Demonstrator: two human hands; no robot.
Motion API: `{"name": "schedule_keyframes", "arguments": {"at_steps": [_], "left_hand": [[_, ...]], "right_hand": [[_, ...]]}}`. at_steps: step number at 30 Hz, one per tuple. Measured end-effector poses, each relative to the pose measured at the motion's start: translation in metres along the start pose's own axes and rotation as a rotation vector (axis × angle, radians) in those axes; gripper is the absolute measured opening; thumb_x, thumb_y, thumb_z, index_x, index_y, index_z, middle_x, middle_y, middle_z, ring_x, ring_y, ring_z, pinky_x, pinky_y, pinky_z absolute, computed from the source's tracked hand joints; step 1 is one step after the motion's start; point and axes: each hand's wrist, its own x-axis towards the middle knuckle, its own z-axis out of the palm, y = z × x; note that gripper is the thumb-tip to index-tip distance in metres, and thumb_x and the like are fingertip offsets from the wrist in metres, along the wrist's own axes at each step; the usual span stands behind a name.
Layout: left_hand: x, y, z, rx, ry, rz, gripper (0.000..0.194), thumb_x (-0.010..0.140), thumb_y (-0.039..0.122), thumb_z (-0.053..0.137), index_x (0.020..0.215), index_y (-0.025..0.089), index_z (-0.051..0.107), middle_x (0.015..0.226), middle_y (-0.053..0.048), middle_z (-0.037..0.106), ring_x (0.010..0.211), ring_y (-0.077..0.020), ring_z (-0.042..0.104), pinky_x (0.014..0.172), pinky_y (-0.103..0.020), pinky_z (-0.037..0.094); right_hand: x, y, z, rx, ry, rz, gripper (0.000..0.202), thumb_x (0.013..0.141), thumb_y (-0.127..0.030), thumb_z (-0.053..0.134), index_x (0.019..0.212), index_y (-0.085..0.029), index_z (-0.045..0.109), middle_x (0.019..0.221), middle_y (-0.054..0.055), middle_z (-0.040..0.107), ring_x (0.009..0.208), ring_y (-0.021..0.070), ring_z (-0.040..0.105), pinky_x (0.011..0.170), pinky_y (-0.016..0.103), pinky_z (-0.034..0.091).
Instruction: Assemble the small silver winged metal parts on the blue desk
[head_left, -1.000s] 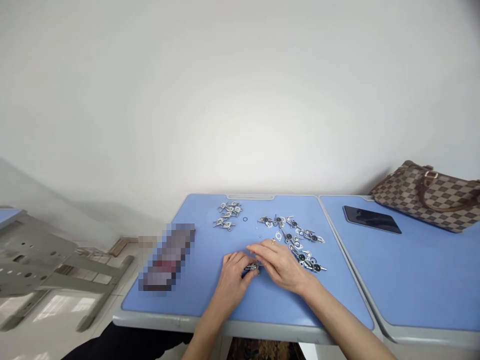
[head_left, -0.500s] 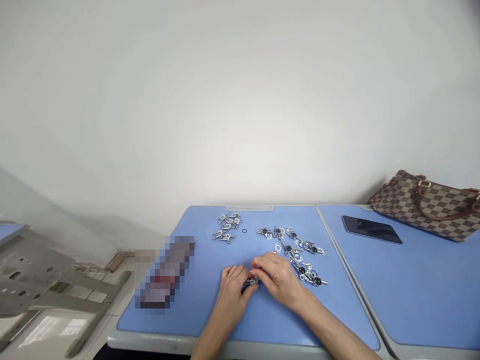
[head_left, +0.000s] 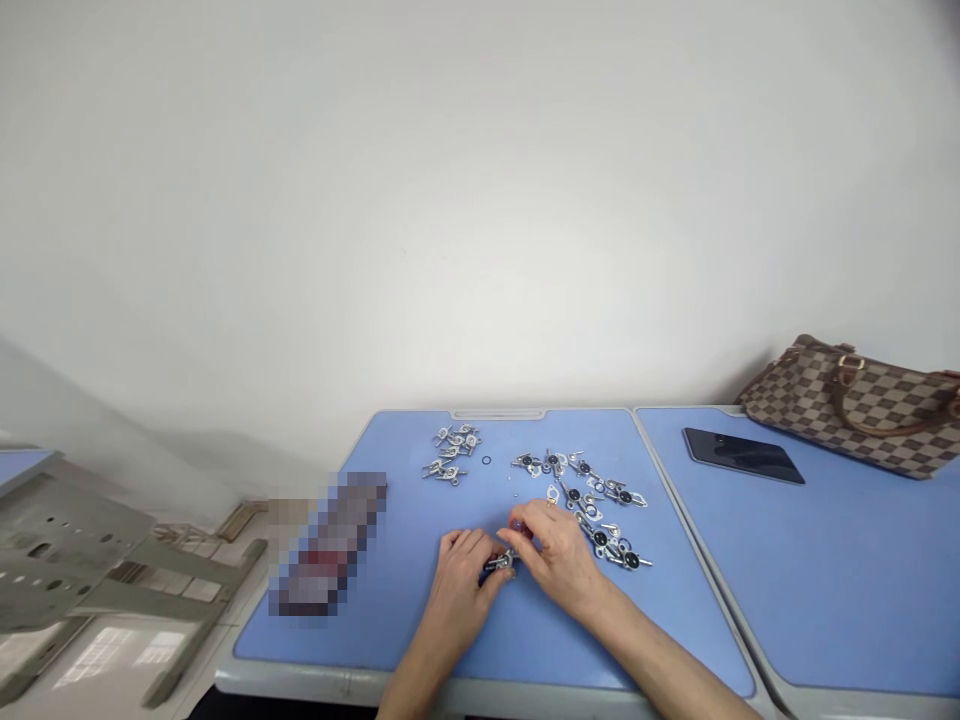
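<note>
My left hand (head_left: 466,575) rests on the blue tabletop (head_left: 360,625), its fingers closed on a small silver metal part (head_left: 501,563) with a dark section. My right hand (head_left: 553,555) is just to the right, thumb and fingers pinching a small red object (head_left: 517,523) above that part. Most of the red object is hidden by the fingers, so its kind does not show. To the right lie several metal parts with round black caps (head_left: 574,495), mixed with flat silver plates (head_left: 552,493) and thin rings. A group of silver metal parts (head_left: 454,452) sits farther back, near a single dark ring (head_left: 486,460).
A pixelated, blurred object (head_left: 334,545) lies at the table's left. On the adjoining blue table at right are a black phone (head_left: 742,455) and a checkered handbag (head_left: 862,405). A white wall (head_left: 480,200) rises behind. A grey desk frame (head_left: 75,560) stands at left.
The red object and my right fingertips have shifted slightly up and away from the metal part in my left hand. My left hand keeps its hold. The view has shifted slightly.
</note>
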Motion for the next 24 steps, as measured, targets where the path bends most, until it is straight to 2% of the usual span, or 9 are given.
{"name": "schedule_keyframes", "arguments": {"at_steps": [12,16,19,22,24], "left_hand": [[0.001,-0.001,0.002,0.018,0.042,0.036,0.005,0.089,0.024,0.060,0.085,0.021,0.059,0.085,-0.001,0.066,0.086,-0.0209,0.059,0.087,-0.040,0.038],[0.000,0.000,0.000,-0.004,0.027,0.048,0.002,0.090,0.022,0.060,0.088,0.021,0.060,0.088,-0.001,0.066,0.087,-0.0208,0.060,0.088,-0.039,0.037],[0.000,-0.001,-0.004,-0.034,0.010,0.015,0.003,0.091,0.022,0.058,0.090,0.021,0.061,0.093,-0.002,0.068,0.090,-0.0208,0.061,0.087,-0.038,0.038],[0.001,-0.008,-0.010,-0.030,0.017,-0.062,0.007,0.090,0.023,0.058,0.093,0.022,0.064,0.094,-0.002,0.068,0.093,-0.0221,0.061,0.084,-0.037,0.039],[0.003,-0.015,-0.016,-0.009,0.030,-0.091,0.010,0.090,0.024,0.057,0.094,0.023,0.066,0.092,-0.002,0.069,0.093,-0.0227,0.061,0.083,-0.037,0.039]], "right_hand": [[-0.003,0.003,0.002,0.031,0.028,0.015,0.022,0.098,-0.035,0.053,0.084,-0.020,0.060,0.070,0.003,0.065,0.064,0.0158,0.059,0.062,0.028,0.044],[-0.002,0.004,-0.002,0.130,0.058,0.064,0.021,0.095,-0.036,0.057,0.083,-0.019,0.061,0.069,0.002,0.064,0.062,0.0148,0.059,0.062,0.027,0.046],[0.001,0.014,-0.013,0.269,0.171,0.187,0.019,0.093,-0.035,0.059,0.082,-0.020,0.061,0.072,0.001,0.065,0.066,0.0145,0.061,0.065,0.027,0.049],[0.007,0.031,-0.027,0.403,0.423,0.389,0.020,0.091,-0.038,0.061,0.084,-0.019,0.059,0.068,-0.001,0.062,0.059,0.0130,0.058,0.059,0.027,0.048],[0.012,0.042,-0.037,0.478,0.575,0.473,0.024,0.089,-0.041,0.063,0.085,-0.019,0.057,0.065,-0.003,0.060,0.056,0.0124,0.056,0.057,0.026,0.048]]}}
